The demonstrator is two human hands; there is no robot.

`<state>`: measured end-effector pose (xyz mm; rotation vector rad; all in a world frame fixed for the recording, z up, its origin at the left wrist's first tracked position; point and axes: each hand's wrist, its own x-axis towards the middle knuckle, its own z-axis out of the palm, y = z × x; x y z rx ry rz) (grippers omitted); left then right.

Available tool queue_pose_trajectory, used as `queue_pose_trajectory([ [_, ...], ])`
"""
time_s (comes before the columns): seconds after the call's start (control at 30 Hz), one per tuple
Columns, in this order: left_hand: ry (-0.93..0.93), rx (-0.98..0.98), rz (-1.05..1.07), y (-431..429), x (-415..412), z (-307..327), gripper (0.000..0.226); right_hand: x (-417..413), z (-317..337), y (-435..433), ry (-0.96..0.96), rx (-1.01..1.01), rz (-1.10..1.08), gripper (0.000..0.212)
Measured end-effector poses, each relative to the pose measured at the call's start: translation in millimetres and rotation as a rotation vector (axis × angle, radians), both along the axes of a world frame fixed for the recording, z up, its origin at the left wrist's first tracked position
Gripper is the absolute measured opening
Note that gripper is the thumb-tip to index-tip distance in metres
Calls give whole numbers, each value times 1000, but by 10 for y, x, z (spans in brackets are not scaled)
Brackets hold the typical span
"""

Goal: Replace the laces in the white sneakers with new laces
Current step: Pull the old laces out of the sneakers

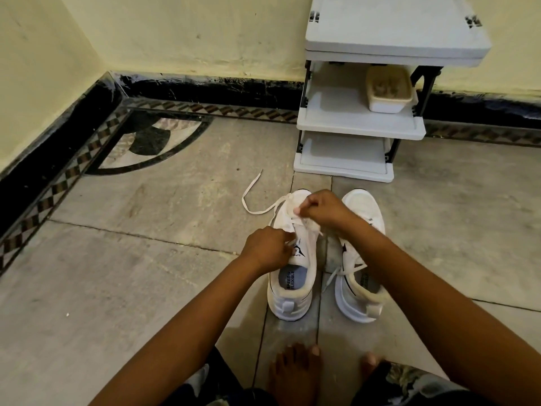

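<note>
Two white sneakers stand side by side on the stone floor, toes pointing away from me. My left hand [268, 249] grips the left sneaker [292, 291] at the edge of its tongue. My right hand [320, 208] pinches the white lace [251, 197] over the left sneaker's eyelets near the toe. One loose end of that lace trails out to the left on the floor. The right sneaker [361, 291] lies partly under my right forearm, and its lace hangs untied near the tongue.
A white three-tier shoe rack [360, 124] stands against the wall beyond the sneakers, with a white tub [388, 90] on its middle shelf. My bare feet [295, 373] rest on the floor just below the sneakers. Open floor stretches to the left.
</note>
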<state>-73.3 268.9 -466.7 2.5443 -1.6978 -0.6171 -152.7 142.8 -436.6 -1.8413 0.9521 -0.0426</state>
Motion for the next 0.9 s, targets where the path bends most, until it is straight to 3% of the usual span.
queue_pose_trajectory([
  [0.07,-19,-3,-8,-18,-11,-6,32,-16,162,-65,-289,214,-122,15],
  [0.13,-24,4,-13,-33,-19,-17,32,-47,223,-125,-360,213,-126,17],
  [0.27,-37,12,-17,-33,-16,-27,32,-105,81,-153,-123,15,30,17],
  [0.37,-30,5,-13,-30,-18,-20,32,-111,-130,-70,269,-272,345,31],
  [0.43,-15,-1,-5,-27,-20,-22,33,-104,-180,8,413,-374,401,34],
  [0.6,-19,-6,-12,-28,-21,-43,34,-42,-186,57,475,-642,364,19],
  [0.8,-58,-17,-15,-42,-47,-52,28,-169,-344,151,257,-888,261,26],
  [0.9,-79,-13,-27,-44,-65,-49,29,-233,-411,186,160,-899,177,24],
])
